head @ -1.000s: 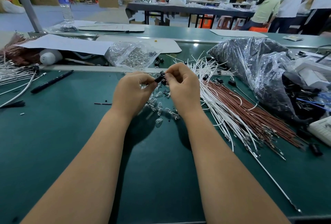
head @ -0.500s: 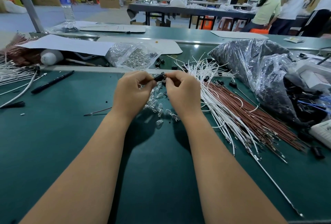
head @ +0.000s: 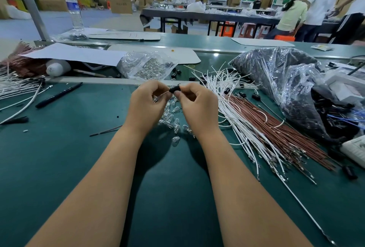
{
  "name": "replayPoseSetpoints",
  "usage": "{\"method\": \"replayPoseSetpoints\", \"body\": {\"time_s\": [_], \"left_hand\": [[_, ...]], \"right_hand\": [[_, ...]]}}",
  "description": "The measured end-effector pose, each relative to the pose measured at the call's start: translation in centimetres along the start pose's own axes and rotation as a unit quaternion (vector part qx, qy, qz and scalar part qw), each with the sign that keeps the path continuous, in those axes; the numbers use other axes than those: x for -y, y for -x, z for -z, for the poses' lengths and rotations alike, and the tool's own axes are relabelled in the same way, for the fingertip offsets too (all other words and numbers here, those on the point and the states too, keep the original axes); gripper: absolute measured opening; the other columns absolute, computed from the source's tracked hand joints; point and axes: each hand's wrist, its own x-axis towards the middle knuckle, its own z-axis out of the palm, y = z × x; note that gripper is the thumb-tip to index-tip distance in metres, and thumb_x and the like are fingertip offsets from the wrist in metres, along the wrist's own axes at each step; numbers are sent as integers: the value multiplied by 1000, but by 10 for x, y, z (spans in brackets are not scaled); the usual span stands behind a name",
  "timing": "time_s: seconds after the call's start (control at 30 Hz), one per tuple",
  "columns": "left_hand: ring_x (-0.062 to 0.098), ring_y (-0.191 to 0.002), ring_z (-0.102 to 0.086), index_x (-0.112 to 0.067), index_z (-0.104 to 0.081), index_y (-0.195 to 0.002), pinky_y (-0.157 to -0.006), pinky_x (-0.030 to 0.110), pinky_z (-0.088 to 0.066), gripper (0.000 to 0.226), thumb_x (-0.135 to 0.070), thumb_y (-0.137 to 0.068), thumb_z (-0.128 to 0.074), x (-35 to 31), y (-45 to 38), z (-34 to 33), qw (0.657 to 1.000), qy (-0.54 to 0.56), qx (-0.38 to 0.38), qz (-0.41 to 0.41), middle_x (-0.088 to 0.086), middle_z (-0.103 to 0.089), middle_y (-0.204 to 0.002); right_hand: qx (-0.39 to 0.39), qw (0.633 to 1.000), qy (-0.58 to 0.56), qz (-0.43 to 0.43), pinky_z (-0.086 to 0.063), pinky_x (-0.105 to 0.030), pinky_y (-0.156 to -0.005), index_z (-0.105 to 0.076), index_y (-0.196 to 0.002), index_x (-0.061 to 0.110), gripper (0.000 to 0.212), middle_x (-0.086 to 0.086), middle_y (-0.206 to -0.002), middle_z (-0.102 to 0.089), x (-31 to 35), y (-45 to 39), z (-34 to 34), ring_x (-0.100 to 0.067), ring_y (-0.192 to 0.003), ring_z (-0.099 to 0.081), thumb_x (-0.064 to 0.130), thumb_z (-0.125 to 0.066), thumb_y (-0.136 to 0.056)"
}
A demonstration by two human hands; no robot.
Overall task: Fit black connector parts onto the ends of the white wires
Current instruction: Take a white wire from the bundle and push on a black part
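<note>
Over the middle of the green mat, my right hand (head: 197,104) pinches a small black connector (head: 175,89) between thumb and fingertips. My left hand (head: 147,104) faces it and pinches a thin wire (head: 165,93) whose end meets the connector's left side. The wire's tail (head: 105,131) trails out on the mat behind my left wrist. A loose pile of white wires (head: 237,114) fans out just right of my right hand, with metal terminals at their near ends. Several loose black connectors (head: 255,96) lie among them.
Brown wires (head: 286,128) lie beside the white ones. A clear bag of black parts (head: 276,81) slumps at the right. Small glass bulbs (head: 171,117) are scattered under my hands, and a bag of them (head: 146,66) sits behind. A black pen (head: 59,94) lies left.
Both hands stay together at the same spot. The connector has tipped to a more level angle between my fingers. The wire's tail on the mat has swung slightly nearer.
</note>
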Motion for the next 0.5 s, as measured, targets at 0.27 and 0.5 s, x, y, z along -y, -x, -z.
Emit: {"method": "replayPoseSetpoints", "body": {"time_s": [0.27, 0.5], "left_hand": [[16, -61, -50, -8, -69, -100, -56, 17, -40, 14, -4, -88, -64, -1, -2, 0, 997, 24, 58, 35, 12, -60, -75], [15, -58, -45, -10, -68, -99, -57, 24, -38, 14, -3, -90, -61, 3, -1, 0, 998, 24, 43, 50, 8, -56, -70]], "right_hand": [[45, 995, -65, -58, -55, -38, -79, -67, -103, 9, 18, -1, -83, -68, 1, -2, -3, -16, -78, -64, 2, -63, -87], [54, 996, -49, -53, -53, -29, -74, -66, -103, 11, 15, 5, -81, -65, 0, -4, -2, -10, -75, -61, 6, -62, -90]]}}
